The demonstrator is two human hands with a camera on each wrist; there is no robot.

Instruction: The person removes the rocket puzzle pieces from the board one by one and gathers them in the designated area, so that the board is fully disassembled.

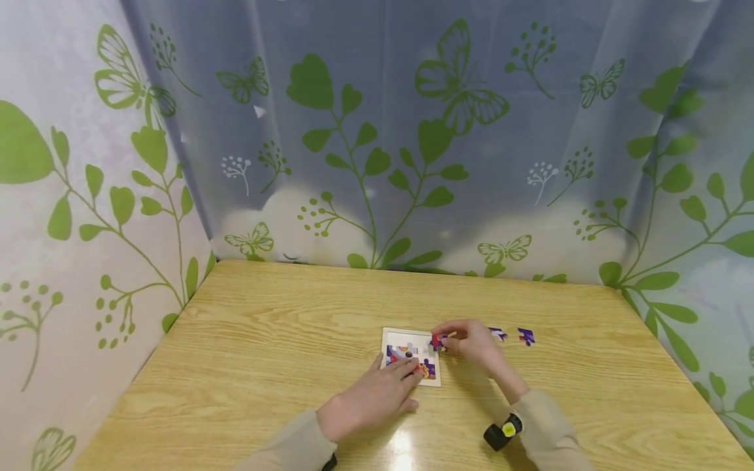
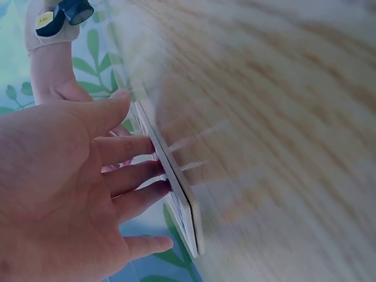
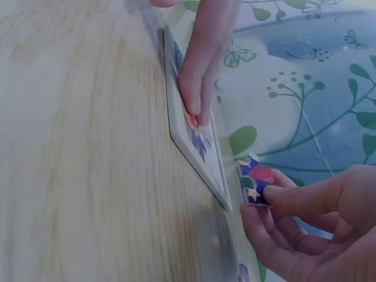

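A white puzzle tray (image 1: 406, 332) lies on the wooden table, its lower part filled with colourful jigsaw pieces (image 1: 396, 353) and its upper part showing bare white. My left hand (image 1: 377, 394) rests on the tray with straight, spread fingers; in the left wrist view those fingertips (image 2: 158, 170) press on its face. Between thumb and fingers my right hand (image 1: 469, 341) pinches a puzzle piece (image 3: 254, 182), blue and red with a yellow star. It is held at the tray's upper right edge, and the right wrist view shows it raised off the table.
Two loose puzzle pieces, one partly behind my right hand and the other puzzle piece (image 1: 526, 336) farther right, lie on the table (image 1: 283, 327). A curtain (image 1: 377, 163) with green leaves and butterflies encloses the back and sides. A black wrist device (image 1: 502, 432) sits on my right wrist.
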